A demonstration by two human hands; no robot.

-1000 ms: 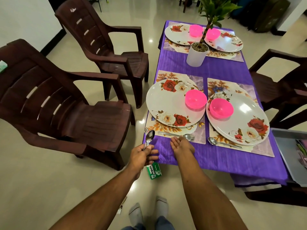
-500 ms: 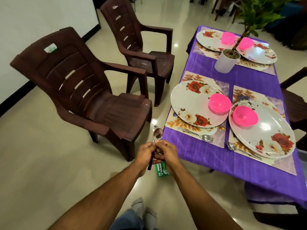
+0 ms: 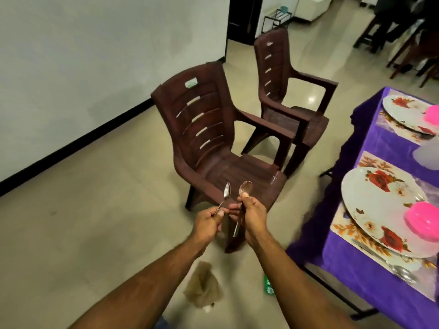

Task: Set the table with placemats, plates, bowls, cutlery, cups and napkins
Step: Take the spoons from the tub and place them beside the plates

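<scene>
now each hand pinches one spoon upright: left hand left spoon, right hand right spoon.

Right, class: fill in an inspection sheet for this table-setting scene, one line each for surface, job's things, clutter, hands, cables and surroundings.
Surface: table under a purple cloth, at the right edge of view.
Job's things: near floral plate on a placemat, pink bowl on it, a table spoon lying beside it; a far plate beyond.
Clutter: brown crumpled item and a green packet on the floor.
Hands: left hand grips a left spoon; right hand grips a right spoon, both away from the table.
Cables: nothing seen.
Surroundings: two brown chairs, near chair and far chair; white wall, tiled floor.
</scene>
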